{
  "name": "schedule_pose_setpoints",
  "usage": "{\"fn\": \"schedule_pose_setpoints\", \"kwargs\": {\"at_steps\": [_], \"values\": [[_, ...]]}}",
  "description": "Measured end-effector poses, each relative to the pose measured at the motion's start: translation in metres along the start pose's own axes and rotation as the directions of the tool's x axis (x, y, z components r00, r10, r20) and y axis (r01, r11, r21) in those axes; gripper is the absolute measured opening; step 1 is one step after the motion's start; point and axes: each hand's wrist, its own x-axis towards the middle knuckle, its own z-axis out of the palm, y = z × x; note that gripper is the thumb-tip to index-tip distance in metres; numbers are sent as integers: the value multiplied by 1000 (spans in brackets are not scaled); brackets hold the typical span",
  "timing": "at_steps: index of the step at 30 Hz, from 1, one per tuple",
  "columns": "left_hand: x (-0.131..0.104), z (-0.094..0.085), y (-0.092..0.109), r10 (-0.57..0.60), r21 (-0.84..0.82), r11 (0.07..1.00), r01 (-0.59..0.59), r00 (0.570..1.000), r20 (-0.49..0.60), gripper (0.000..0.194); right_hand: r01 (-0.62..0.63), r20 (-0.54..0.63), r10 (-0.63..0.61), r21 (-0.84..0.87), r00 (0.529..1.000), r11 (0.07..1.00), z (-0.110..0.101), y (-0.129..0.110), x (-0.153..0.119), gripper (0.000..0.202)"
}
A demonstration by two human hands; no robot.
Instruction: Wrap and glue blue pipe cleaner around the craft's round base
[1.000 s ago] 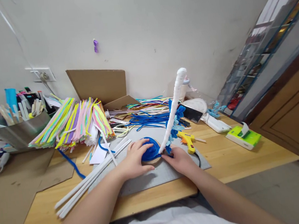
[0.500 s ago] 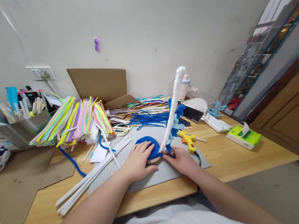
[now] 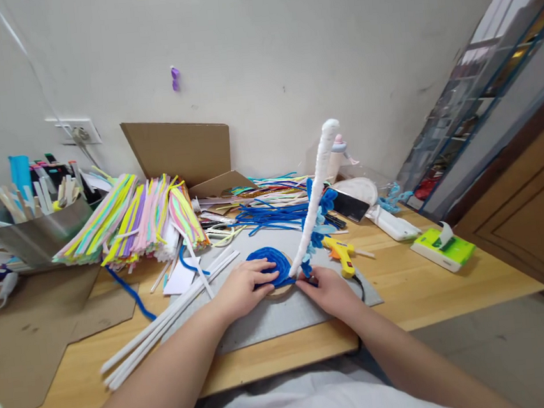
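Observation:
A blue coil of pipe cleaner (image 3: 273, 259) covers much of a round cardboard base (image 3: 280, 291). From the base's right side rises a white wrapped stem (image 3: 316, 193), tilted to the right, with blue flowers (image 3: 327, 200) behind it. My left hand (image 3: 244, 288) lies over the coil's left part, fingers stretched out and touching it. At the right edge, beside the foot of the stem, my right hand (image 3: 327, 290) pinches a blue pipe cleaner (image 3: 311, 282), mostly hidden by the fingers.
A yellow glue gun (image 3: 342, 255) lies right of the base. White pipe cleaners (image 3: 168, 326) lie at left, below colourful bundles (image 3: 143, 219). Blue pipe cleaners (image 3: 273, 215) are piled behind. A phone (image 3: 350, 205) and a green tissue pack (image 3: 444, 248) sit farther right.
My left hand has shifted slightly left and its thumb has come up onto the coil, uncovering more of the base's lower edge. My right hand has stayed at the right edge.

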Motion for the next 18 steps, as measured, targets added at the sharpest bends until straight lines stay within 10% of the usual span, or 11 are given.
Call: {"fn": "schedule_pose_setpoints", "kwargs": {"at_steps": [18], "values": [[6, 14, 20, 20, -3, 1000, -20, 987, -161, 9, 84, -147, -65, 125, 987, 989, 6, 4, 1, 26]]}}
